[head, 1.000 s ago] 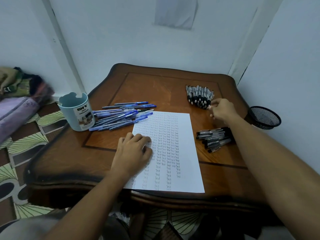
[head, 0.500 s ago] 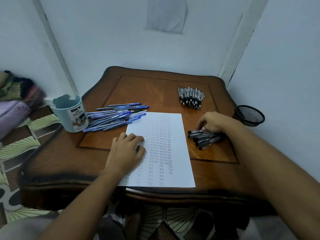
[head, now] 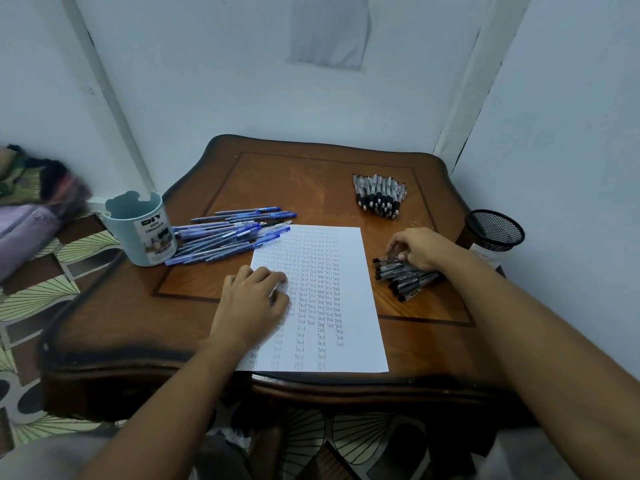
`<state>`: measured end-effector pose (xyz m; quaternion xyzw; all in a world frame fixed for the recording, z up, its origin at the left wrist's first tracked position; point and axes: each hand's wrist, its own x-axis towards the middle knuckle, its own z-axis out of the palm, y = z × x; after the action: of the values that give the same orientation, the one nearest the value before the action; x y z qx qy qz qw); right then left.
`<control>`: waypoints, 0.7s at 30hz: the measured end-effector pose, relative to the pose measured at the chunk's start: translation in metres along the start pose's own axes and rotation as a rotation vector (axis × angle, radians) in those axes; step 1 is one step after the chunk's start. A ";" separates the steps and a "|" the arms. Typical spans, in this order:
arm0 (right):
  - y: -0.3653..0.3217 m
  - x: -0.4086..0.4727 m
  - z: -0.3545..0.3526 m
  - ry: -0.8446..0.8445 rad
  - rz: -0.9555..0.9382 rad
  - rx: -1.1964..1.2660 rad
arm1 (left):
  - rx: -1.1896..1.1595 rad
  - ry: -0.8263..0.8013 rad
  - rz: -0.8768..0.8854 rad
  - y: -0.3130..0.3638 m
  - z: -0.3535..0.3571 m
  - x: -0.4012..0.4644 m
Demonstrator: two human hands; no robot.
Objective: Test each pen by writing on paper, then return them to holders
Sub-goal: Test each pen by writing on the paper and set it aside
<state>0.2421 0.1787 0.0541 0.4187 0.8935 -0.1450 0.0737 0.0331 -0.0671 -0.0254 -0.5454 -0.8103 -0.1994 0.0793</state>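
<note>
Black pens (head: 403, 277) lie in a loose heap near the right edge of the wooden table (head: 311, 188), where the person's right hand (head: 417, 249) reaches in, fingers curled over the topmost barrel; whether one pen is actually pinched cannot be told from this view. The left hand (head: 254, 296) lies flat and relaxed on the left half of the sheet of paper (head: 356, 341), pinning it near the table's front edge. The sheet is covered in columns of the word "Test", with room left only at the bottom right. A second, tidy row of black pens (head: 379, 195) sits toward the far right corner, and a spread of blue pens (head: 228, 237) lies at the left, touching the paper's top left corner. Both holders look empty: a pale blue desk organizer (head: 140, 233) at the left edge and a black mesh cup (head: 493, 232) at the right edge. The step in hand appears to be picking the next pen to test; it calls for lifting a single barrel clear of its neighbours and bringing it to the blank patch
</note>
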 end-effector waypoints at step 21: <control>-0.062 -0.036 0.025 0.416 -0.187 0.816 | -0.024 -0.019 0.012 -0.001 -0.001 -0.003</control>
<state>0.2176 0.1067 0.0513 0.3514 0.7931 -0.4034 -0.2912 0.0333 -0.0698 -0.0259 -0.5529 -0.8054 -0.2031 0.0662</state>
